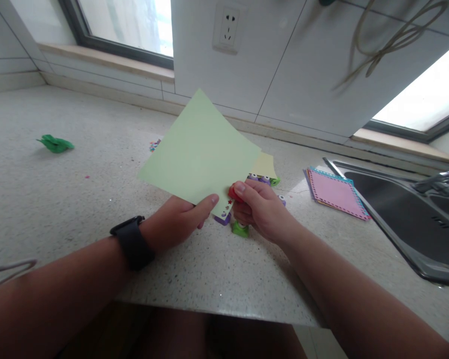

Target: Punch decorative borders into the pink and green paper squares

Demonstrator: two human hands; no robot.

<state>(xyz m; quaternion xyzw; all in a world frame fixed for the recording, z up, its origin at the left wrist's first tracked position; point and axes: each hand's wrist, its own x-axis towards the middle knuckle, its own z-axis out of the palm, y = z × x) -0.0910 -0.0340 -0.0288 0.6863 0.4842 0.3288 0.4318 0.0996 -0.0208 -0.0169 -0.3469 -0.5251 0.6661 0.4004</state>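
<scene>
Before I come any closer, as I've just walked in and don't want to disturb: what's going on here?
The person's left hand holds a pale green sheet above the counter; the right hand grips a small red object at the sheet's edge. Small shapes, one a star, show along that edge. A stack of coloured cards lies by the sink.

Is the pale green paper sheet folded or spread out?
Spread out: the pale green paper sheet shows one broad face, with no visible fold, in the left hand.
</scene>
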